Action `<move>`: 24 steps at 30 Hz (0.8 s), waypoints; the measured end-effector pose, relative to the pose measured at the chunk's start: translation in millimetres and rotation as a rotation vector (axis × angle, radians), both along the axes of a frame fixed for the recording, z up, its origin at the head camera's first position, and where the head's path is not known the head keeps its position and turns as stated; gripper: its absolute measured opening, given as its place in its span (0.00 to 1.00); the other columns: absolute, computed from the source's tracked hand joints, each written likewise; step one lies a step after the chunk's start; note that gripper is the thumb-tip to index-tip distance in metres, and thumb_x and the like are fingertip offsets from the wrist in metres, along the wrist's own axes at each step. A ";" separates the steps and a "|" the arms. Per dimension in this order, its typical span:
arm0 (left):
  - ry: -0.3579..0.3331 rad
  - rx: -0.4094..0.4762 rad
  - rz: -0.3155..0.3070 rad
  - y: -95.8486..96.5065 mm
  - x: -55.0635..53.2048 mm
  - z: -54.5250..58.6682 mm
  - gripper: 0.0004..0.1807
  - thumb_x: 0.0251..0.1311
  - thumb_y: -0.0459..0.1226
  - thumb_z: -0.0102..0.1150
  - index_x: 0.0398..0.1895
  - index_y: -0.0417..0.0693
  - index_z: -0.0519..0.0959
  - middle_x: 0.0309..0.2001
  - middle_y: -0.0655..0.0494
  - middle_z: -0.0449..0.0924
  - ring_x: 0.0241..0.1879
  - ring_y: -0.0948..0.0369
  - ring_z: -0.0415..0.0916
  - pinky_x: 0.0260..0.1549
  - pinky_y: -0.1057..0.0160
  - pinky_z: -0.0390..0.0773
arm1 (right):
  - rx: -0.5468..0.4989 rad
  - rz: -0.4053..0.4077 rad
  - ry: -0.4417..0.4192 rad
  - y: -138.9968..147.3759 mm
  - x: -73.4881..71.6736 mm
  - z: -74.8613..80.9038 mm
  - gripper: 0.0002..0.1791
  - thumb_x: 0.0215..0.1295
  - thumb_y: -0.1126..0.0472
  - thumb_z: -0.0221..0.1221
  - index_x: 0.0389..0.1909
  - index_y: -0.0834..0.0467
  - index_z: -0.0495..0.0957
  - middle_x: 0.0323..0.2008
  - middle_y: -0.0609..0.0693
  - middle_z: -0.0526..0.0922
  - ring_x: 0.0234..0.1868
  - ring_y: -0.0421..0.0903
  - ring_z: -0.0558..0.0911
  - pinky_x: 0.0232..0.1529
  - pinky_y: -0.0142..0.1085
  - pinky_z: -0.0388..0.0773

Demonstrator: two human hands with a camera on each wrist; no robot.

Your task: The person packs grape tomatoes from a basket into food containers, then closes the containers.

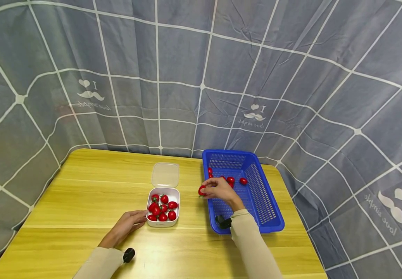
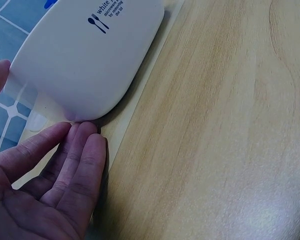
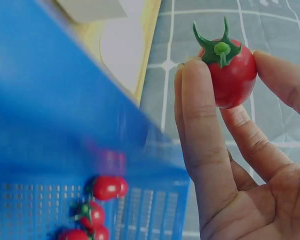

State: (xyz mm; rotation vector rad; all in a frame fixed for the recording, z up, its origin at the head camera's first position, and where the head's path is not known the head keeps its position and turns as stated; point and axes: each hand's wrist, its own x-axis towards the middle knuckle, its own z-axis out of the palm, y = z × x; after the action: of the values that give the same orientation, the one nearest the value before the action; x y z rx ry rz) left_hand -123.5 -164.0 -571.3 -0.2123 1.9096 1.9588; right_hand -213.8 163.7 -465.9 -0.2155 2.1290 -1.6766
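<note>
Between thumb and fingertips, my right hand [image 1: 219, 190] pinches a red cherry tomato [image 3: 233, 75] with a green stem cap. It is held up over the left rim of the blue basket [image 1: 268, 193]. Several more cherry tomatoes [image 3: 92, 215] lie inside that basket, partly hidden by the hand in the head view. My left hand [image 1: 128, 224] rests at the near left corner of a white square container [image 1: 162, 224], its fingertips [image 2: 92, 142] touching the wall with the fingers fairly straight. Several cherry tomatoes [image 1: 163, 208] fill much of the container.
A translucent lid [image 1: 166, 175] lies on the wooden table [image 1: 92, 186] just behind the white container. The blue basket stands to the right, near the table's back edge. A grey curtain [image 1: 180, 77] with white grid lines hangs behind and around the table.
</note>
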 end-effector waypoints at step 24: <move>0.005 0.001 0.008 0.4 1.2 -1.2 0.33 0.70 0.44 0.51 0.61 0.19 0.63 0.62 0.30 0.66 0.59 0.46 0.69 0.61 0.54 0.72 | 0.038 0.140 0.027 -68.1 9.8 -32.9 0.16 0.53 0.72 0.66 0.44 0.71 0.80 0.34 0.51 0.81 0.31 0.40 0.80 0.36 0.32 0.83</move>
State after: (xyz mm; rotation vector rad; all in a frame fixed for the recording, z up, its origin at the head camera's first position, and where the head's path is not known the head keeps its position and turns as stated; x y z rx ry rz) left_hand -122.3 -163.7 -572.5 -0.2152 1.9132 1.9672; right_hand -204.0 95.6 -498.8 -0.3691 2.1112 -1.5614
